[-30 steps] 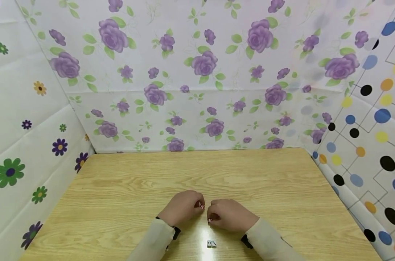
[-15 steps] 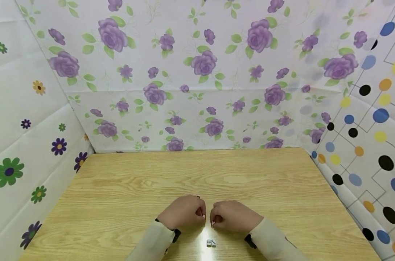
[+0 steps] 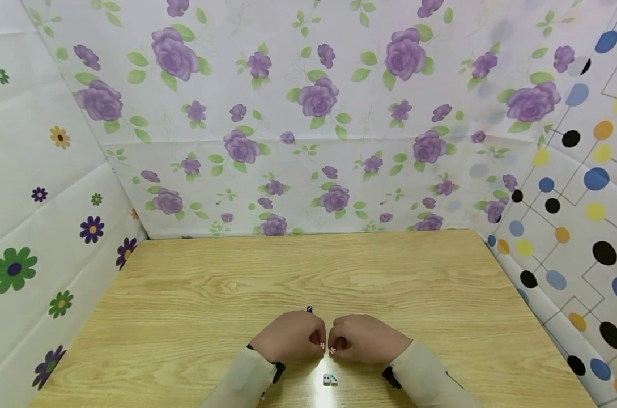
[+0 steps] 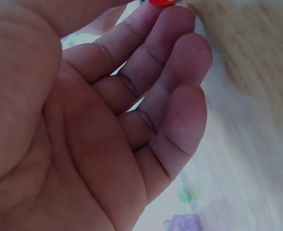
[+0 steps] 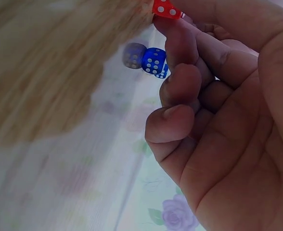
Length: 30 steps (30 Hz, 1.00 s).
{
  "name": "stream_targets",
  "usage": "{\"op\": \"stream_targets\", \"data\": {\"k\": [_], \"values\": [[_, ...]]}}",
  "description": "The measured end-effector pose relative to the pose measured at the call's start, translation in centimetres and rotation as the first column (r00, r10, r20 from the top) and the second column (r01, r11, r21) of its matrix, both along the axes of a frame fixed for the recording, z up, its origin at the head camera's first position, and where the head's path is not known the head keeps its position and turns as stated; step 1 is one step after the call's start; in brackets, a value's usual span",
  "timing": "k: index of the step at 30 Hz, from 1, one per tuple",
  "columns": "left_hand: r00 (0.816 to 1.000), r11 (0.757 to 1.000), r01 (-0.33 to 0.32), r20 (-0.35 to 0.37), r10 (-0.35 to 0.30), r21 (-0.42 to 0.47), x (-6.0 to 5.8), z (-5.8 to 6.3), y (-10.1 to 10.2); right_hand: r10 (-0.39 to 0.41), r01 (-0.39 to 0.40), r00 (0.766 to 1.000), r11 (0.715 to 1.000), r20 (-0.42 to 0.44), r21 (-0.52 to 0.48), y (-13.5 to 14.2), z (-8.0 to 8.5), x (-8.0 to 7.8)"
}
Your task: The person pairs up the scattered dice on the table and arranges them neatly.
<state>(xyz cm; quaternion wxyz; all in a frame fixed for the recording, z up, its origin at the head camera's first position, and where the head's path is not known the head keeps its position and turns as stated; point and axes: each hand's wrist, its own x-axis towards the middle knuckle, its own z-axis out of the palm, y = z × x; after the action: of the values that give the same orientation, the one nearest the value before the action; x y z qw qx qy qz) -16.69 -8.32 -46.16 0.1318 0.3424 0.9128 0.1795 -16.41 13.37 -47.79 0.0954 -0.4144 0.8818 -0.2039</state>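
My left hand (image 3: 290,335) pinches a red die (image 3: 322,345) between thumb and fingertips, just above or on the table. Opposite it, my right hand (image 3: 369,338) pinches a second red die (image 3: 332,351); a small gap separates the two. In the right wrist view, white pips show on the right hand's red die (image 5: 165,8). Only an edge of the left hand's red die (image 4: 161,2) enters the left wrist view. Two white dice (image 3: 330,380) lie side by side nearer me. Blue dice (image 5: 154,61) rest beyond the hands, partly hidden by the left hand in the head view.
The wood-grain table (image 3: 186,283) reflects a bright strip of light near the white dice. A flowered cloth (image 3: 288,113) hangs at the back. Patterned cloths also hang at the left and the right.
The left hand has moved right and towards me with its red die, uncovering a blue die behind it. The right hand has shifted slightly right and nearer me. The white dice stay put.
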Motion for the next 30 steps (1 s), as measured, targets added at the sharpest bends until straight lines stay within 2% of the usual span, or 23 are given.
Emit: {"op": "stream_targets", "data": {"k": [6, 13, 18, 30], "values": [[1.0, 1.0, 0.023, -0.001, -0.023, 0.008, 0.22, -0.04, 0.23, 0.002, -0.001, 1.0, 1.0, 0.026, -0.025, 0.23, 0.14, -0.07], [1.0, 1.0, -0.014, 0.023, 0.014, 0.015, 0.23, 0.5, -0.02, -0.03, 0.029, 1.0, 0.999, -0.003, -0.039, 0.68, 0.19, -0.06], [0.999, 1.0, -0.003, 0.034, 0.002, 0.02, 0.24, 0.73, -0.05, -0.027, 0.027, 1.0, 0.999, 0.003, -0.034, 0.6, 0.31, 0.02], [1.0, 1.0, 0.015, -0.004, -0.015, 0.003, 0.29, 0.41, 0.06, -0.039, 0.04, 0.999, 0.999, -0.025, 0.008, 0.37, 0.26, 0.1]]}}
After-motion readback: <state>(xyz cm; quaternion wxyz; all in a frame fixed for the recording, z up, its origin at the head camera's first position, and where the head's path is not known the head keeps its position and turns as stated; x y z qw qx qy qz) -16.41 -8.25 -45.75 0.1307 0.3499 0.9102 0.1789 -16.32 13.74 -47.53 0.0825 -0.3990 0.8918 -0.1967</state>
